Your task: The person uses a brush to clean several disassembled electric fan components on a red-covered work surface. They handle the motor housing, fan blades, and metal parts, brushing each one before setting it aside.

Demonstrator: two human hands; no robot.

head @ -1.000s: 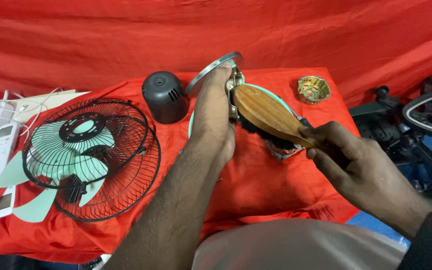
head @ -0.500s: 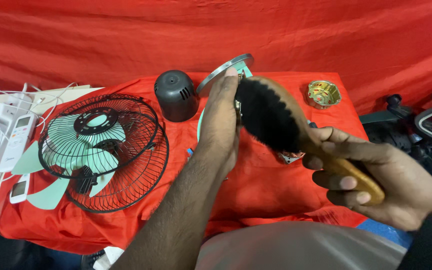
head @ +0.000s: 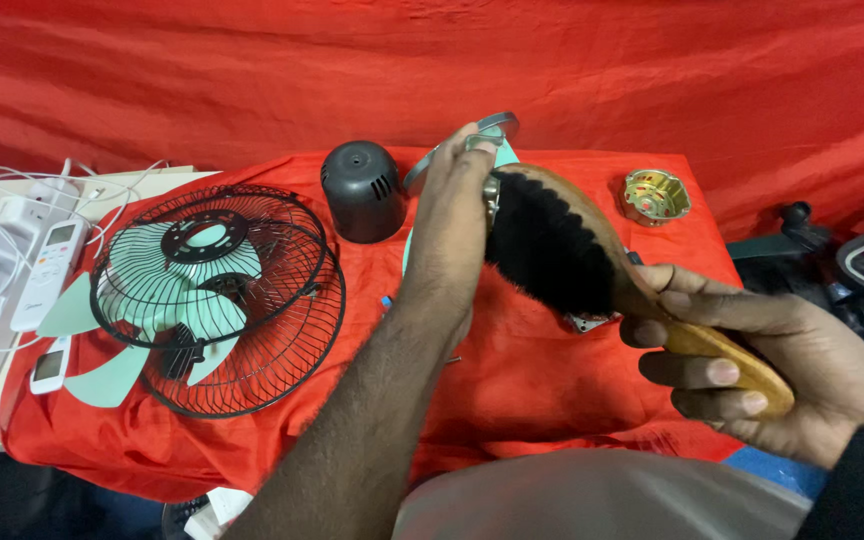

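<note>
My left hand grips a metal fan part with a round silver rim, held up above the red-covered table. My right hand is shut on the wooden handle of a brush, whose black bristles face me and press against the part next to my left hand. Most of the metal part is hidden behind my left hand and the brush head.
Two black wire fan guards lie over pale green fan blades at the left. A black motor cover stands behind them. A brass-coloured round piece sits at the back right. White remotes and cables lie at the far left.
The brush has turned over: its wooden back faced me a second ago, now the black bristles do. My right hand has slid down towards me along the handle. My left hand stays on the metal part.
</note>
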